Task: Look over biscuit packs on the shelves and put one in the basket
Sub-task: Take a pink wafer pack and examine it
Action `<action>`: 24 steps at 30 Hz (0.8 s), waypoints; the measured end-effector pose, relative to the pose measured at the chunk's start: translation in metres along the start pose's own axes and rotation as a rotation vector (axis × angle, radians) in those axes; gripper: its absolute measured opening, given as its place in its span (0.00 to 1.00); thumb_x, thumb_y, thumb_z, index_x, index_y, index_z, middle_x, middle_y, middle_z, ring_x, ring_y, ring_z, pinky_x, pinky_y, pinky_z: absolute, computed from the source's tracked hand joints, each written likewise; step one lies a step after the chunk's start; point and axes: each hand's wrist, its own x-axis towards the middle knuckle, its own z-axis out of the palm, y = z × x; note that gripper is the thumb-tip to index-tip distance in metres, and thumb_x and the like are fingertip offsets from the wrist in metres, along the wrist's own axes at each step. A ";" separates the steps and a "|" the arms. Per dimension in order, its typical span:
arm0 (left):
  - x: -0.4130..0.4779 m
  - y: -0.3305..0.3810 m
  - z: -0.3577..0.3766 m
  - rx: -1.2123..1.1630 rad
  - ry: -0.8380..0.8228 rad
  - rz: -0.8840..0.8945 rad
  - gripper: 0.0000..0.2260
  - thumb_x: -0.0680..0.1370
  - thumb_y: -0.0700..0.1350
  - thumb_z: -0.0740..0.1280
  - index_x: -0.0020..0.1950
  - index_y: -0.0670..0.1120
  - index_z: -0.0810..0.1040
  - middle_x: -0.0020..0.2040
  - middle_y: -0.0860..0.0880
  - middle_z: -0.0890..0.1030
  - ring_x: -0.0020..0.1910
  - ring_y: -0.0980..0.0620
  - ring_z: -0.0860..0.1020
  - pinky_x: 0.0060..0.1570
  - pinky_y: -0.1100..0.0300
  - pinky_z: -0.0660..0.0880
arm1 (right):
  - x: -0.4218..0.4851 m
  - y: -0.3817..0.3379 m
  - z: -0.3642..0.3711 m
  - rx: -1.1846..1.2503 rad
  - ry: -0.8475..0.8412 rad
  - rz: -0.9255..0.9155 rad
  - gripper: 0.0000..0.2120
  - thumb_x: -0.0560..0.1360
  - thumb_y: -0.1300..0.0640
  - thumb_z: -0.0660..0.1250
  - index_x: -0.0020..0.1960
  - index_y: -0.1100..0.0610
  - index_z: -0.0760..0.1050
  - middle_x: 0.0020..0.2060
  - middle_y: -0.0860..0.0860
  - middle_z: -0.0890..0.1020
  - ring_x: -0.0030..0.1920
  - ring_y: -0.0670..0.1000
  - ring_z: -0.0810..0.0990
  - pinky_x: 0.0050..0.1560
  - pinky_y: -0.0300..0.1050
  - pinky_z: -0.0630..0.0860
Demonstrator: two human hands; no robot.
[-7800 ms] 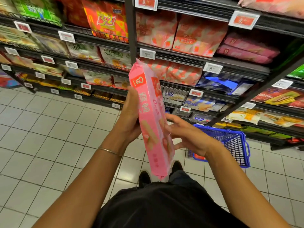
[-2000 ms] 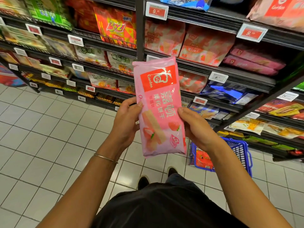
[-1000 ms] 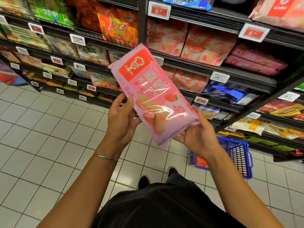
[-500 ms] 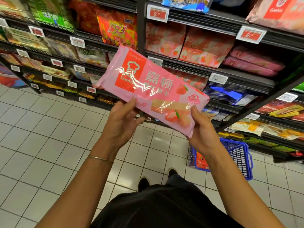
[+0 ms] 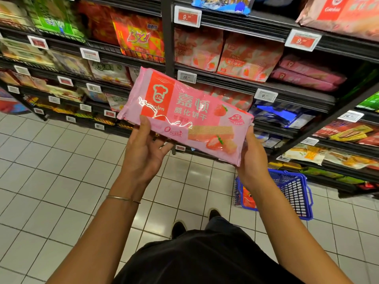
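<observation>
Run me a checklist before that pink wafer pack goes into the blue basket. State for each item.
1. Grip: left hand and right hand hold the pink wafer pack at its two ends: ok.
2. Pack's front looks whole: ok.
3. Pack's back: cannot tell, it faces away.
4. The blue basket stands on the floor, below the right hand: ok.
5. Room in it: a red item at one end, bare mesh beside: ok.
</observation>
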 end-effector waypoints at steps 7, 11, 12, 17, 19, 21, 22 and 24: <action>-0.004 -0.005 0.002 0.038 -0.008 0.011 0.27 0.85 0.54 0.62 0.82 0.48 0.63 0.75 0.41 0.76 0.72 0.38 0.77 0.65 0.36 0.77 | 0.001 0.003 -0.008 0.059 0.057 -0.027 0.22 0.84 0.42 0.61 0.66 0.56 0.80 0.61 0.57 0.85 0.64 0.61 0.83 0.68 0.65 0.76; -0.006 -0.003 0.005 0.051 -0.022 0.002 0.28 0.84 0.54 0.63 0.82 0.48 0.63 0.75 0.41 0.76 0.72 0.38 0.76 0.67 0.34 0.75 | 0.001 0.003 -0.011 0.046 0.035 -0.036 0.22 0.83 0.41 0.61 0.66 0.55 0.81 0.61 0.56 0.86 0.62 0.59 0.84 0.67 0.64 0.78; -0.005 -0.003 0.006 0.048 -0.026 -0.003 0.27 0.84 0.53 0.63 0.82 0.48 0.63 0.75 0.41 0.76 0.72 0.37 0.76 0.67 0.33 0.75 | 0.002 0.003 -0.012 0.039 0.051 -0.038 0.20 0.84 0.42 0.61 0.65 0.54 0.81 0.60 0.55 0.86 0.62 0.58 0.85 0.65 0.62 0.79; -0.004 -0.007 0.006 0.013 -0.039 -0.028 0.24 0.86 0.51 0.60 0.82 0.48 0.64 0.75 0.41 0.76 0.72 0.37 0.76 0.67 0.32 0.74 | 0.007 0.005 -0.016 -0.013 0.099 -0.057 0.17 0.85 0.42 0.61 0.58 0.49 0.84 0.56 0.52 0.88 0.58 0.55 0.87 0.56 0.54 0.84; -0.004 -0.008 0.007 -0.005 -0.044 -0.033 0.24 0.86 0.51 0.61 0.82 0.48 0.64 0.74 0.41 0.76 0.72 0.37 0.76 0.67 0.32 0.74 | 0.009 0.003 -0.017 -0.002 0.093 -0.054 0.18 0.84 0.41 0.61 0.59 0.50 0.84 0.57 0.52 0.88 0.58 0.55 0.86 0.62 0.60 0.81; -0.003 -0.008 0.009 -0.012 -0.049 -0.037 0.24 0.86 0.52 0.61 0.82 0.48 0.64 0.74 0.41 0.77 0.72 0.37 0.77 0.68 0.31 0.74 | 0.009 0.002 -0.018 0.028 0.076 -0.041 0.20 0.84 0.40 0.61 0.64 0.52 0.82 0.59 0.54 0.87 0.60 0.56 0.85 0.66 0.64 0.79; -0.003 -0.008 0.010 -0.012 -0.054 -0.038 0.24 0.86 0.52 0.61 0.81 0.48 0.65 0.74 0.41 0.77 0.71 0.37 0.77 0.68 0.31 0.73 | 0.008 0.001 -0.018 0.049 0.062 -0.035 0.21 0.84 0.40 0.61 0.66 0.53 0.81 0.60 0.54 0.86 0.61 0.57 0.85 0.66 0.65 0.78; -0.004 -0.006 0.011 0.004 -0.064 -0.038 0.24 0.86 0.52 0.61 0.81 0.48 0.65 0.73 0.42 0.77 0.71 0.37 0.77 0.69 0.31 0.72 | 0.007 0.001 -0.019 0.098 0.036 -0.028 0.21 0.84 0.40 0.60 0.66 0.52 0.81 0.61 0.54 0.86 0.62 0.57 0.84 0.66 0.64 0.78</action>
